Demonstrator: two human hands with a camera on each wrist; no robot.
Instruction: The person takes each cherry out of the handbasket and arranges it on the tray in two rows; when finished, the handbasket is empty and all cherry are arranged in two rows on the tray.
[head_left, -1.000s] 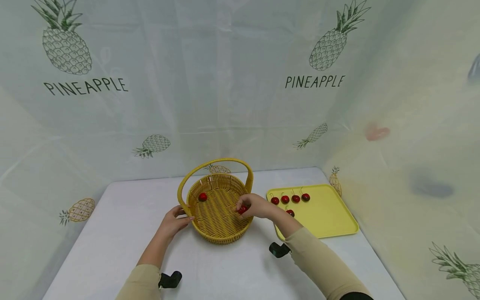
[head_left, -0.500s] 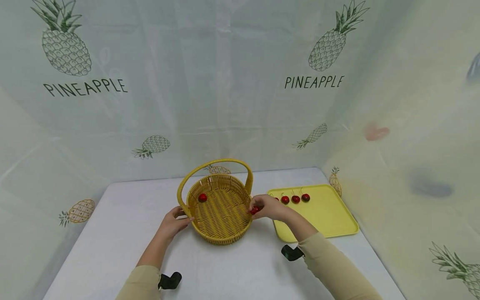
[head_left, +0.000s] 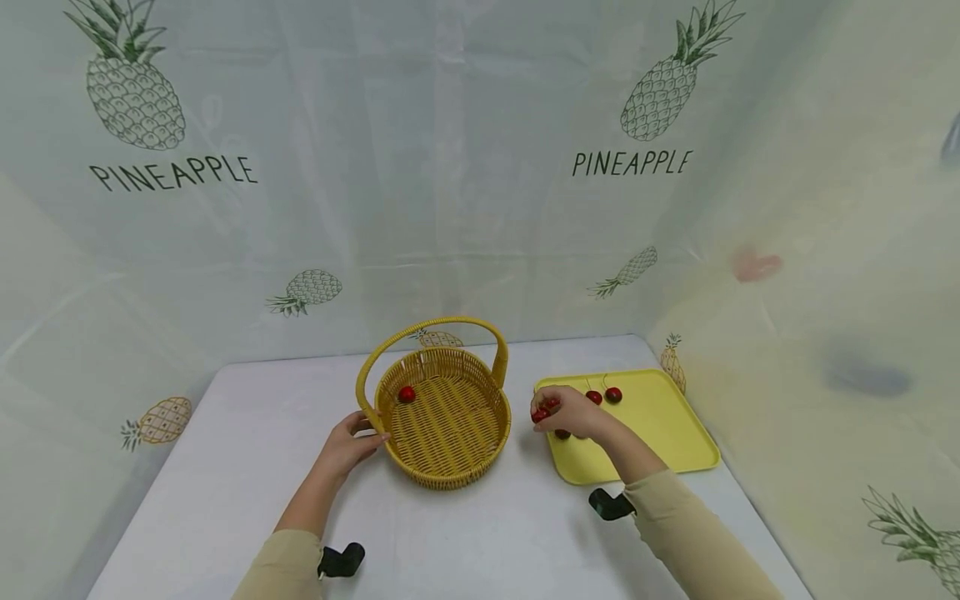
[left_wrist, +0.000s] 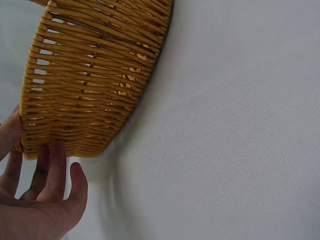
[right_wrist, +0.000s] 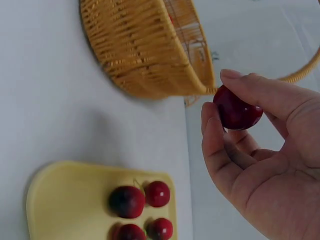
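A round yellow wicker basket (head_left: 450, 429) with a tall hoop handle stands mid-table. My left hand (head_left: 348, 448) grips its left side, thumb at the rim and fingers (left_wrist: 57, 167) against the outer wall. One red cherry (head_left: 407, 394) lies inside the basket. Between the basket and a yellow tray (head_left: 663, 429), my right hand (head_left: 570, 410) pinches a dark red cherry (right_wrist: 237, 109) between thumb and fingertips, over the tray's left edge in the head view. Several more cherries (head_left: 613, 395) lie on the tray, some partly hidden by the right hand.
The white table (head_left: 435, 542) ends at a curtain (head_left: 465, 208) printed with pineapples, behind and at the right side. The basket's handle (head_left: 435, 322) arches above its opening.
My right hand has moved right, out of the basket and over to the tray's left edge, still pinching a cherry. The left hand and basket have stayed in place.
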